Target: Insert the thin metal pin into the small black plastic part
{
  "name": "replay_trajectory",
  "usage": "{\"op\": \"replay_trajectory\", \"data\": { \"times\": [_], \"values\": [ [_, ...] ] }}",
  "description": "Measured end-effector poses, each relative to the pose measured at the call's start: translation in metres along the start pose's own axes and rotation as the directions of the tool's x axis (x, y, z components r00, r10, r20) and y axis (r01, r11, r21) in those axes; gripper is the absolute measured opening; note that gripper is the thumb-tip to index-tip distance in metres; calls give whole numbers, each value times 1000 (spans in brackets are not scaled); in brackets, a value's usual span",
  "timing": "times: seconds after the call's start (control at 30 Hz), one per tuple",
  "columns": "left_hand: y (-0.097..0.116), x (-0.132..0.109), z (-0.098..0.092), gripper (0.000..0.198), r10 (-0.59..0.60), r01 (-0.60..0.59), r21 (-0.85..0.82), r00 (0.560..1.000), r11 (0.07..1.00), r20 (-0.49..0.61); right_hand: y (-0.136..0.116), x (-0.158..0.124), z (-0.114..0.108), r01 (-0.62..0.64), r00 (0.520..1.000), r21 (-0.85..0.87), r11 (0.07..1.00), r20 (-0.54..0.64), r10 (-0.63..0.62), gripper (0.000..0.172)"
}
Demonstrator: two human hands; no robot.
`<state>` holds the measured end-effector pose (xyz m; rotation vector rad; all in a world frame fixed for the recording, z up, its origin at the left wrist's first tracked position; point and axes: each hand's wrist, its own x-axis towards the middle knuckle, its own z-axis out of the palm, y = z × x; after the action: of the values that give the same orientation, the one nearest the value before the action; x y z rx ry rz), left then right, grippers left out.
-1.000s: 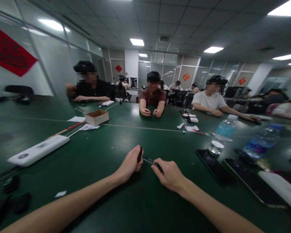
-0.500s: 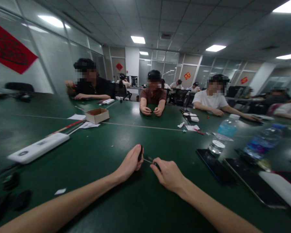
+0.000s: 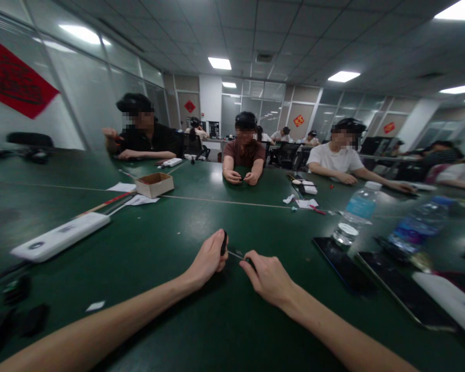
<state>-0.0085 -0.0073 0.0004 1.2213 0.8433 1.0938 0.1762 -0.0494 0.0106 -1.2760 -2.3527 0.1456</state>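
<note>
My left hand (image 3: pixel 208 259) is closed around a small black part (image 3: pixel 223 243), held on edge above the green table. The fingers hide much of that part, so its kind is unclear. In my right hand (image 3: pixel 269 276) is a screwdriver (image 3: pixel 237 255), pinched near its handle between thumb and fingers. Its thin metal shaft points left at the black part. Whether the tip touches the part is too small to tell.
A white power strip (image 3: pixel 62 237) and a cardboard box (image 3: pixel 154 186) lie to the left. On the right are phones (image 3: pixel 344 266), a clear water bottle (image 3: pixel 356 214) and a blue-capped bottle (image 3: pixel 420 225). Black pieces (image 3: pixel 34 320) lie at lower left. Several people sit beyond.
Both hands keep nearly the same pose and grip. The whole view has shifted very slightly.
</note>
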Motion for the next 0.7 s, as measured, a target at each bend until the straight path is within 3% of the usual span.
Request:
{"op": "replay_trajectory", "data": {
  "times": [0.23, 0.4, 0.57, 0.7],
  "values": [
    [3, -1, 1, 37, -12, 12, -31, 1000, 999, 3, 3, 1, 2, -8, 999, 53, 999, -32, 10, 29],
    [1, -2, -2, 35, 6, -5, -55, 1000, 998, 21, 12, 5, 0, -177, 971, 188, 966, -126, 202, 35],
    [-1, -1, -3, 35, -19, 21, -88, 1000, 996, 22, 4, 2, -2, 64, 998, 58, 996, -13, -63, 26],
    [1, -1, -2, 36, -24, 26, -75, 999, 997, 27, 0, 1, -2, 59, 998, 4, 998, -4, -59, 26]
  ]
}}
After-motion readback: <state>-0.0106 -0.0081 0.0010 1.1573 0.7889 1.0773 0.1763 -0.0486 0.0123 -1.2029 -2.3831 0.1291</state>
